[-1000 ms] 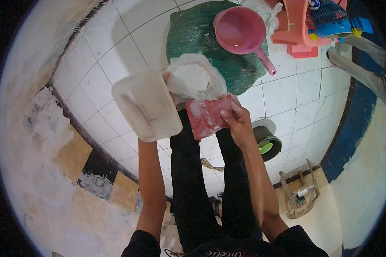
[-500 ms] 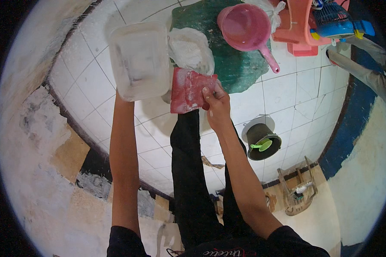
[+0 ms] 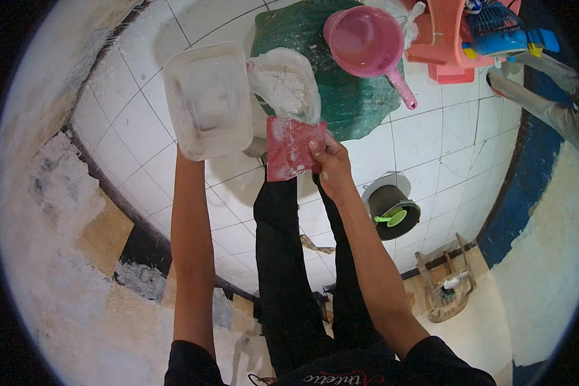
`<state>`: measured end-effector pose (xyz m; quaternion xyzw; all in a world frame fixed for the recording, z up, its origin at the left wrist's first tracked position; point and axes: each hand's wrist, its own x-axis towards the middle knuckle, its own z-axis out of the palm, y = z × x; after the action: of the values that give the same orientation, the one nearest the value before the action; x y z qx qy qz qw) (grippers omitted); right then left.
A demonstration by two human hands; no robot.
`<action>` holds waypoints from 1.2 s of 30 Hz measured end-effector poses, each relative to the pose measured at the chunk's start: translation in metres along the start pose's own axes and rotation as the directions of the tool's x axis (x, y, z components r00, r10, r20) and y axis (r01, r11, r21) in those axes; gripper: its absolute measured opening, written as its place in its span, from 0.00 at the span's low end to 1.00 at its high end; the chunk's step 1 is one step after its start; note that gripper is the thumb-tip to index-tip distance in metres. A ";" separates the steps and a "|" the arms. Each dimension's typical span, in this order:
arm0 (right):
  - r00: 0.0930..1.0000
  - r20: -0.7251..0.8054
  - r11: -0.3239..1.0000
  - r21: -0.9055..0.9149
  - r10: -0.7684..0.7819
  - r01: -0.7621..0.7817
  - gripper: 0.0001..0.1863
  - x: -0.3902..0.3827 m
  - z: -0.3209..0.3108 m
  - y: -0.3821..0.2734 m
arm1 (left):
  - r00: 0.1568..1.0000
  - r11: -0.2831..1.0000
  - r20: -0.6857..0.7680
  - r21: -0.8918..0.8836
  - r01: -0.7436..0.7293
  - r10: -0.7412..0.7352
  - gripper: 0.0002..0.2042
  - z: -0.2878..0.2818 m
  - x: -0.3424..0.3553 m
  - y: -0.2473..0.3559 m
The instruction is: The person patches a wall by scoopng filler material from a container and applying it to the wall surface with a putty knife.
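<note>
A clear rectangular plastic container (image 3: 207, 103) is held up in my left hand (image 3: 250, 66). Most of that hand is hidden behind the container; only fingertips show at its right edge. White residue smears the container's inside. My right hand (image 3: 330, 159) pinches a flat red scraper (image 3: 294, 149) dusted with white, thumb on its upper face. Just beyond the scraper, an open plastic bag of white powder (image 3: 288, 83) sits on a green sheet (image 3: 354, 109), partly overlapped by the scraper's top edge.
A pink dipper (image 3: 367, 42) stands on the green sheet. At the far right are a coral plastic stool (image 3: 441, 45) and a blue fan (image 3: 505, 35). A dark bucket (image 3: 399, 222) holds a green scoop (image 3: 395, 219). A wooden chair (image 3: 448, 293) stands near the right wall.
The scraper and my right hand have come slightly nearer and turned, so more powder shows in the bag. The container has dropped a little toward me.
</note>
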<state>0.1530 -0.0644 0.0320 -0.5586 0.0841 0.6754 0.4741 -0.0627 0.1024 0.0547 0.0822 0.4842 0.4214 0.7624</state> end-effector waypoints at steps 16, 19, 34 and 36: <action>0.980 0.168 0.891 -0.453 0.108 -0.021 0.21 0.006 -0.004 -0.083 | 0.945 0.975 -0.323 -0.222 -0.019 -0.055 0.31 -0.050 -0.069 -0.077; 0.962 0.172 0.851 -0.517 0.211 -0.094 0.21 0.030 -0.008 -0.090 | 0.940 0.970 -0.329 -0.244 0.007 -0.090 0.31 -0.046 -0.064 -0.082; 0.971 0.146 0.950 -0.278 0.189 -0.143 0.22 0.018 -0.026 -0.080 | 0.952 0.954 -0.302 -0.296 -0.042 -0.052 0.28 -0.029 -0.056 -0.100; 0.970 0.150 0.958 -0.243 0.193 -0.153 0.23 0.010 -0.031 -0.078 | 0.956 0.951 -0.292 -0.304 -0.059 -0.034 0.28 -0.029 -0.059 -0.105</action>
<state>0.2319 -0.0375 0.0446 -0.5396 0.0126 0.7652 0.3509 -0.0375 -0.0149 0.0236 -0.0989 0.5195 0.5044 0.6826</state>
